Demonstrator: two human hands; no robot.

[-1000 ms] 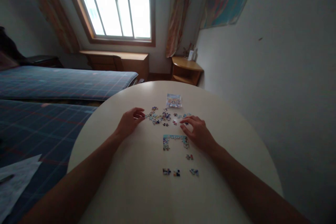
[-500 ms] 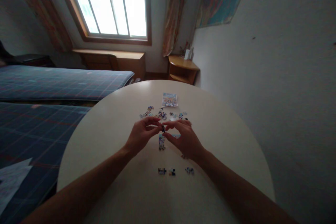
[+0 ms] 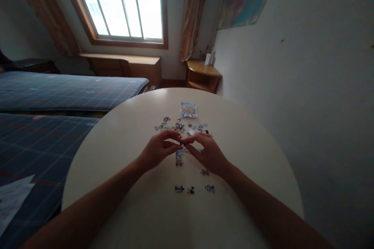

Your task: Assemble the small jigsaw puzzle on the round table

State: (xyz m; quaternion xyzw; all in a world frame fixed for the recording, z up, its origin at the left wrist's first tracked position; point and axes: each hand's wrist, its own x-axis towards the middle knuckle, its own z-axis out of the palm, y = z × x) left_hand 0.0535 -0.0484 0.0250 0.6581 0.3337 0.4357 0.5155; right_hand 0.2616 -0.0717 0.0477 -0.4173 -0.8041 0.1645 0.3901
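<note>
Above the middle of the round table (image 3: 122, 210), my left hand (image 3: 161, 147) and my right hand (image 3: 207, 151) meet at the fingertips. Both pinch a small dark puzzle piece (image 3: 182, 144), mostly covered by the fingers. Just below it lies a joined strip of puzzle pieces (image 3: 179, 158), its upper part running behind my right hand. A single puzzle piece (image 3: 205, 172) rests beneath my right wrist. Nearer to me are three more spots of pieces: one at left (image 3: 179, 189), one in the middle (image 3: 190, 190) and one at right (image 3: 209, 189).
Beyond my hands lie several loose pieces (image 3: 179, 126) in a scattered band. A small printed picture sheet (image 3: 188, 109) is behind them. Plaid-covered beds (image 3: 73, 91) stand left of the table, with white paper (image 3: 14, 198) on the near one. A wall (image 3: 321, 97) runs along the right.
The dark piece has turned from upright to flatter between my fingertips, and my two hands have drawn slightly closer around it. The view has shifted a little.
</note>
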